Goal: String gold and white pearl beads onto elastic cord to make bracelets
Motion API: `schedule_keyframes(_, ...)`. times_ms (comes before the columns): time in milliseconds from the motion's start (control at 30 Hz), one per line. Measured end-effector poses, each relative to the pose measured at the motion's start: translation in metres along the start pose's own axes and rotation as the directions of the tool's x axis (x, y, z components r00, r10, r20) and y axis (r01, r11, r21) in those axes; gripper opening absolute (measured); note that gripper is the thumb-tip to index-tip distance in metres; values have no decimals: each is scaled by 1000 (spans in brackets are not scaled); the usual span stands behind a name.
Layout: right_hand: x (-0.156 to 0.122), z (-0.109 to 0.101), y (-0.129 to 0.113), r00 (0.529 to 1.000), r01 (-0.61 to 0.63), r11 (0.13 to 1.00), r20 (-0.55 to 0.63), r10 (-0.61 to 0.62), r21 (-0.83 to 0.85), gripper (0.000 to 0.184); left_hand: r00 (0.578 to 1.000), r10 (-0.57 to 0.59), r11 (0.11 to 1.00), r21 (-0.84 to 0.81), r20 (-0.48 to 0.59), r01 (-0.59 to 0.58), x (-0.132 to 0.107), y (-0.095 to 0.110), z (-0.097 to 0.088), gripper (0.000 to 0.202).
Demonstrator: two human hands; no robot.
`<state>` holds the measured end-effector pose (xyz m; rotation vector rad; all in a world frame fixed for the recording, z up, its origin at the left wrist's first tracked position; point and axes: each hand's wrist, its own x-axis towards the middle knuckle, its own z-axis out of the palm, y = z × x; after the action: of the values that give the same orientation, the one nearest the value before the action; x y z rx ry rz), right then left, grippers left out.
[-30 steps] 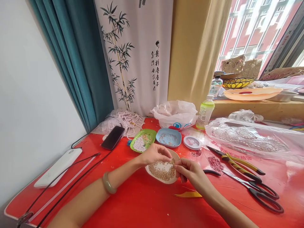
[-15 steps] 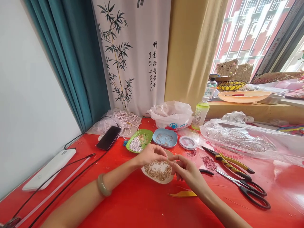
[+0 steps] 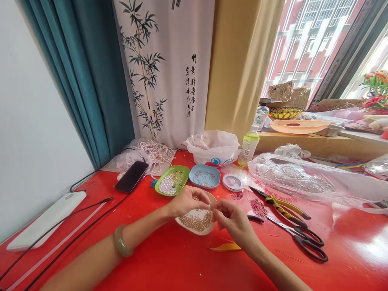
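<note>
Over a pale dish of small gold beads, my two hands meet with their fingertips nearly touching. My left hand, with a bangle on its forearm, pinches something too small to name. The fingers of my right hand are also pressed together in a pinch, and what they hold cannot be made out. Part of the dish's far side is hidden behind my hands. Yellow tweezers lie on the red table, partly beneath my right wrist.
Behind my hands stand a green dish of pearls and gold beads, a blue dish and a round clear case. Pliers and scissors lie right. A phone and a white power strip with cables are left.
The whole view has shifted slightly, so things sit further left in it. Both hands stay pinched over the bead dish, with the fingertips now closer together.
</note>
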<state>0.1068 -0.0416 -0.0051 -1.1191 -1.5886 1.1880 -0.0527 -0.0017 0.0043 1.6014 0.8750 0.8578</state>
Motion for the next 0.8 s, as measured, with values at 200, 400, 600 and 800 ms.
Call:
schedule_keyframes(200,-2,1,0,1000,6,1000,-18,-6,22,6,999,4,999,-40,-47,-6,-4,5,5,15)
schedule_keyframes(400,-2,-1,-3,999,22,1000,-45,-21,15,7,996,26,999,-44,-88,-30,-4,3,9,15)
schedule_keyframes(600,0,-3,-1,998,22,999,-56,-24,-25,8,993,95,991,-91,-64,-100,-5,4,10,14)
schedule_keyframes(800,-1,-1,-3,998,34,999,-57,-37,-43,8,992,106,991,-70,-71,-111,-5,1,10,14)
